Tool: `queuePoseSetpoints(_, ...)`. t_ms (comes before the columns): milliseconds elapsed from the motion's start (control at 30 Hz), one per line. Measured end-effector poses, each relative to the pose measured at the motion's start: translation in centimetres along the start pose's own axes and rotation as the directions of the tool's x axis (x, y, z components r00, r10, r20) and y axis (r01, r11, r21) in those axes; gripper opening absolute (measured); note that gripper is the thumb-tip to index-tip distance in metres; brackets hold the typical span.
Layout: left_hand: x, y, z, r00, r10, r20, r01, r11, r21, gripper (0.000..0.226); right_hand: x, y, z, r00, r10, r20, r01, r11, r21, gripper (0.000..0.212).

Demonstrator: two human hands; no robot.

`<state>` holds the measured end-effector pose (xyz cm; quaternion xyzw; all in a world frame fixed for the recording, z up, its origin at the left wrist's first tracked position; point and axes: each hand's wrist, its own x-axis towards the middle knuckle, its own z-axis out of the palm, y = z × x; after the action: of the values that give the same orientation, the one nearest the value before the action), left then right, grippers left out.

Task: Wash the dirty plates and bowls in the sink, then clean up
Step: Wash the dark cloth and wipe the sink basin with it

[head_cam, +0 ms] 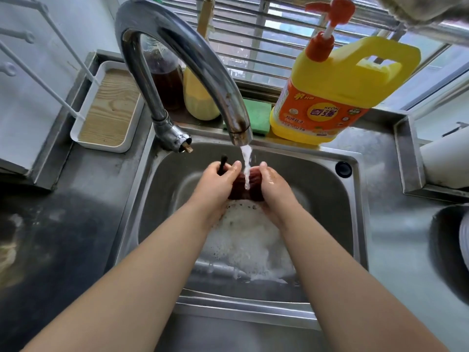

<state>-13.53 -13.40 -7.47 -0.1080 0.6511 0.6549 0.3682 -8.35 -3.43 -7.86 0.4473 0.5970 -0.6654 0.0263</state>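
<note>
Here, over a steel sink [330, 199] beneath a barred window [266, 34], the left hand [215, 184] and right hand [275, 186] grip a dark red cloth [241, 191] under running tap water [246, 168].

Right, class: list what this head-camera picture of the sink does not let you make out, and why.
- Dark red thing under the water: both hands, left hand and right hand, cover most of it.
- Sink bottom: foam hides it.
- Dark round dish: cut off by the right edge.
- Small print on the yellow soap bottle: too small.
</note>
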Motion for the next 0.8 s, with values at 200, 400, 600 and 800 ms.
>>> queuePoseSetpoints(200, 0.1, 0.6, -0.8, 0.997, 0.047, -0.055, -0.057, 0.980, -0.189, 0.018, -1.4, -0.2, -2.5, 0.925, 0.160, 0.345, -0.180, 0.983, 0.025, 0.023)
queuePoseSetpoints(400, -1.1, -0.9, 0.3, 0.982, 0.104, -0.160, -0.126, 0.983, -0.131, 0.020, -2.8, 0.8, -0.6, 0.872, 0.118, 0.475, -0.126, 0.992, -0.015, 0.040)
queuePoseSetpoints(600, -4.6, -3.5, 0.5, 0.986, 0.167, -0.004, -0.162, 0.965, 0.208, 0.023, -1.2, 1.7, -0.6, 0.973, 0.078, 0.219, -0.135, 0.957, 0.257, 0.015)
queuePoseSetpoints(800, -5.8, -4.9, -0.4, 0.982, 0.149, -0.115, -0.121, 0.968, 0.219, 0.022, -2.7, 2.6, -0.6, 0.990, 0.111, 0.091, -0.112, 0.994, 0.013, 0.031)
